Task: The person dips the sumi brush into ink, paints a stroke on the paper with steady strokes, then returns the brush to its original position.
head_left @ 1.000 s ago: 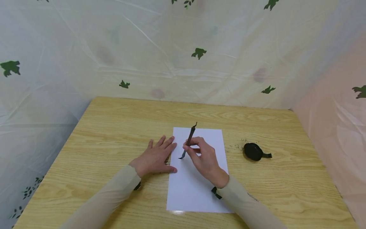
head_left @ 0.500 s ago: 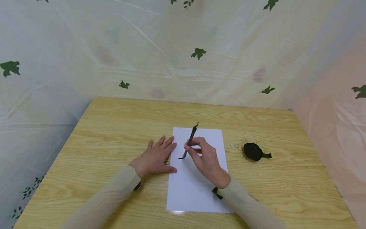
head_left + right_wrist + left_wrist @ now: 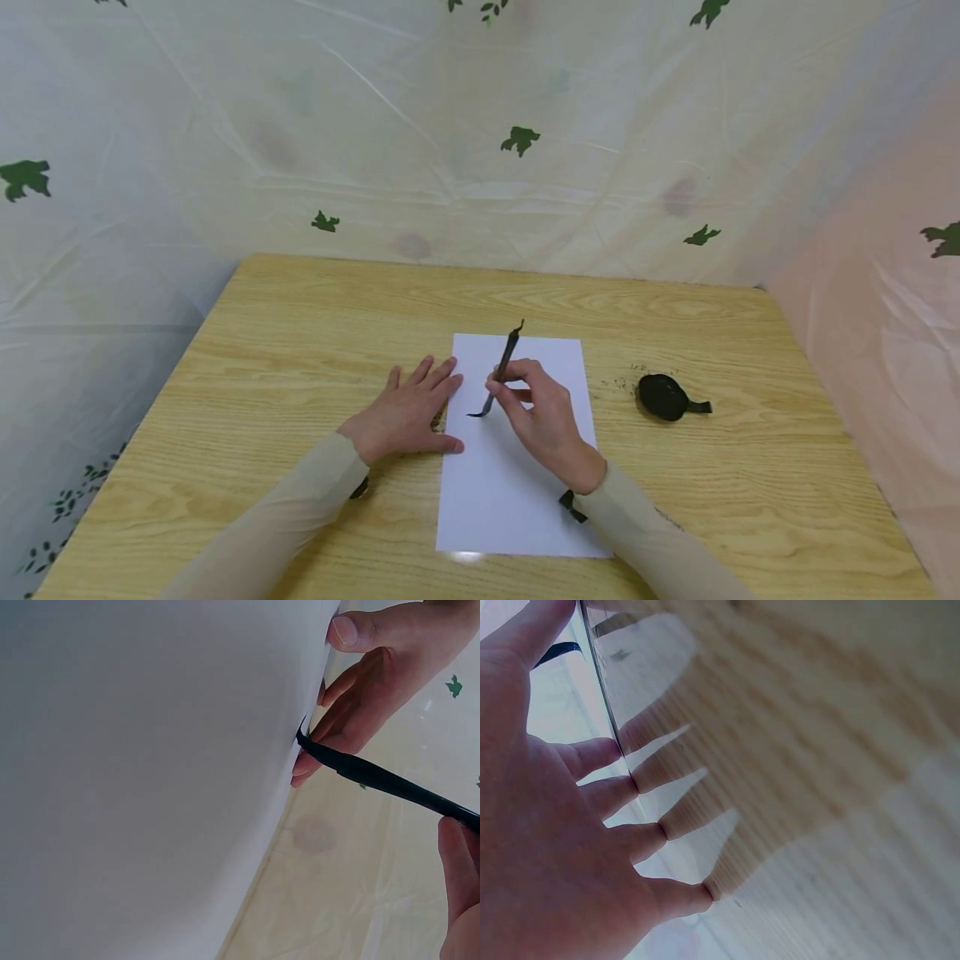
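Note:
A dark ink brush [image 3: 507,357] is pinched by my right hand [image 3: 543,417], its handle leaning up and to the right. The bent tip touches the white sheet of paper [image 3: 510,508], at the right end of a short black stroke [image 3: 476,415]. The right wrist view shows the brush [image 3: 390,780] with its tip on the paper [image 3: 150,787]. My left hand [image 3: 408,417] lies flat with fingers spread, its thumb and some fingertips on the paper's left edge. In the left wrist view the straight fingers of the left hand [image 3: 562,825] meet the wooden surface.
A small black dish with a short handle [image 3: 663,397] stands on the wooden table [image 3: 750,492], right of the paper. Small dark marks [image 3: 622,383] dot the wood beside it. A pale curtain [image 3: 420,167] with green leaf and bird shapes closes off the back and sides.
My right hand has slid slightly to the right with the brush, and the black stroke behind its tip has grown longer. The left hand has stayed in place.

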{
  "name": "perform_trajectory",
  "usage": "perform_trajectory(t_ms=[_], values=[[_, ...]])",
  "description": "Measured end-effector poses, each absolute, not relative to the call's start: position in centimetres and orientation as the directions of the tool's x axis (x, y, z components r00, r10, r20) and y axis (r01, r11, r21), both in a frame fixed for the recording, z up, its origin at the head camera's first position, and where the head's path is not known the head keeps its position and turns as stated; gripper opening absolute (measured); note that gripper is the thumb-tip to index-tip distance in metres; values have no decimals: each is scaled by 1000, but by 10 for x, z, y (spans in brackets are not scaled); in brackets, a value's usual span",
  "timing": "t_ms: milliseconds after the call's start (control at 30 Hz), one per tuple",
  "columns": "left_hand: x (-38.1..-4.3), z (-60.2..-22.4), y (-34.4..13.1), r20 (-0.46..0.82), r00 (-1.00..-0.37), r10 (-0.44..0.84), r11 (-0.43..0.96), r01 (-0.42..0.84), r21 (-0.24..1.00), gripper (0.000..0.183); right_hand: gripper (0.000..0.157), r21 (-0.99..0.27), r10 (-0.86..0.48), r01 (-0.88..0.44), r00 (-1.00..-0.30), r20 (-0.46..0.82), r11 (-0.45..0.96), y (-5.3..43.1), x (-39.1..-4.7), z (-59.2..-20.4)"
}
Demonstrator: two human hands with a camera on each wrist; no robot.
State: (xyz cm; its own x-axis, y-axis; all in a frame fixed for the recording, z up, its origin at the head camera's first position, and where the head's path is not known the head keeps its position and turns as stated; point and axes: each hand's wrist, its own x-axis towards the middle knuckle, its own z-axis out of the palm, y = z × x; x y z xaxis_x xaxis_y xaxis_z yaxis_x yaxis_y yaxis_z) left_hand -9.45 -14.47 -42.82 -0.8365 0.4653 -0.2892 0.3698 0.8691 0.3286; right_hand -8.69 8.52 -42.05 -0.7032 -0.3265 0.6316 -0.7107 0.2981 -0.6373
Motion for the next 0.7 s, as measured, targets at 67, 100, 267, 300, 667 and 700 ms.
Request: perform_trajectory(t_ms=[67, 100, 267, 300, 667, 700], values=[[-94, -428, -145, -289, -837, 465, 869, 370, 329, 102, 33, -638, -327, -710, -704, 630, 299, 86, -87, -421], [-94, -428, -145, -290, -836, 465, 869, 370, 328, 102, 33, -638, -327, -708, -706, 629, 301, 86, -87, -421], [-95, -429, -145, -281, -835, 474, 864, 379, 330, 102, 32, -640, -323, -703, -711, 625, 310, 87, -87, -420], [-95, -429, -145, -282, -834, 474, 865, 381, 328, 102, 32, -641, -322, -702, -712, 624, 311, 87, -86, -420], [-94, -429, -145, -286, -835, 471, 868, 381, 317, 101, 33, -639, -316, -703, -711, 628, 312, 90, -86, -420], [-94, -429, -145, -286, -834, 471, 868, 382, 317, 101, 33, -640, -315, -702, -712, 627, 313, 90, -86, -420]])
